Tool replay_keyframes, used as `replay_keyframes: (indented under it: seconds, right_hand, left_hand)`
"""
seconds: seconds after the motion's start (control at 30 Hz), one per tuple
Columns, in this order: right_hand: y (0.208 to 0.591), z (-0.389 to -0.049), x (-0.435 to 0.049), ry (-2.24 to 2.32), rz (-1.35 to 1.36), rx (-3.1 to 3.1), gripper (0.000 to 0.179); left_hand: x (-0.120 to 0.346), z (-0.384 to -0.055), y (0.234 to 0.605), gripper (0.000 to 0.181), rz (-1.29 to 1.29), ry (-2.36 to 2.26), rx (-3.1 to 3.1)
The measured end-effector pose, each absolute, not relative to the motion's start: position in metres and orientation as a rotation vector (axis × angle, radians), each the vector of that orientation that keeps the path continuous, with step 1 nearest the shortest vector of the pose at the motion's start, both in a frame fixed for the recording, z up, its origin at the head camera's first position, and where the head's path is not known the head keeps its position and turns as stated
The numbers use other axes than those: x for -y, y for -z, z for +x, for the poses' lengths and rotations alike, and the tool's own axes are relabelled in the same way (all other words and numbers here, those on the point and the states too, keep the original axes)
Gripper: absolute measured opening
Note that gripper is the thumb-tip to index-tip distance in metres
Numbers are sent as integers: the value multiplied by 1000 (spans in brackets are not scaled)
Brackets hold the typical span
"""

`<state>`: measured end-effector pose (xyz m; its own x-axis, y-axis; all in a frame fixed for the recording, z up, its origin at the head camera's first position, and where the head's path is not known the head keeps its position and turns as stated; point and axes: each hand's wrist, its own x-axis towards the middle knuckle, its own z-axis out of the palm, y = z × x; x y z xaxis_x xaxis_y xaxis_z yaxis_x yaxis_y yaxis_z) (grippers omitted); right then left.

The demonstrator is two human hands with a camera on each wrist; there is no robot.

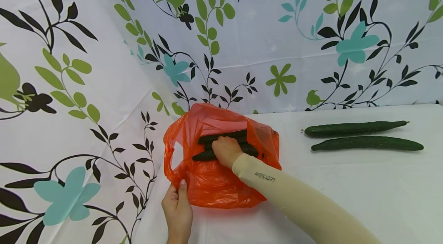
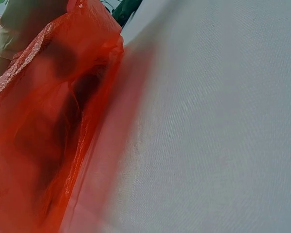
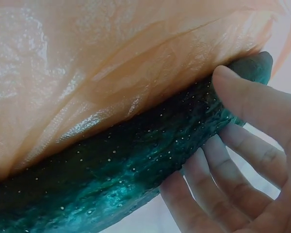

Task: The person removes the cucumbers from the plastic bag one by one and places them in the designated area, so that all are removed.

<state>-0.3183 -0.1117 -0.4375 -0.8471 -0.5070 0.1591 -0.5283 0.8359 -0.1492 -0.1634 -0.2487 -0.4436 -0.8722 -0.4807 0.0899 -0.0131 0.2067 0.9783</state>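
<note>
A red plastic bag [image 1: 225, 190] lies on the table with its mouth toward me and several dark green cucumbers [image 1: 204, 155] inside. My left hand [image 1: 178, 209] pinches the bag's rim near its left handle, thumb on top. Reaching into the mouth, my right hand [image 1: 226, 151] is on the cucumbers. In the right wrist view, the thumb and fingers of that hand [image 3: 252, 179] grip a bumpy cucumber [image 3: 136, 150] near one end. The left wrist view has the bag's side [image 2: 39, 145] with dark shapes showing through it; the left hand is out of that view.
Two long cucumbers [image 1: 356, 128] lie side by side on the white table [image 1: 346, 182], right of the bag. A patterned cloth [image 1: 249, 44] with leaves and birds hangs behind and along the left.
</note>
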Motion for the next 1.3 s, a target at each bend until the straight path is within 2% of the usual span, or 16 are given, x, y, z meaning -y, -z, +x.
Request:
replay_keyframes:
  seconds: [0.67, 1.07, 1.3]
  right_hand:
    - [438, -314, 115, -180, 825, 2830, 3]
    - [443, -312, 117, -40, 813, 2824, 10]
    - [446, -311, 115, -44, 842, 2822, 5]
  left_hand:
    - [250, -163, 444, 40, 380, 1723, 2086]
    - [252, -164, 445, 39, 394, 1711, 2092]
    - [253, -165, 447, 38, 383, 1705, 2088]
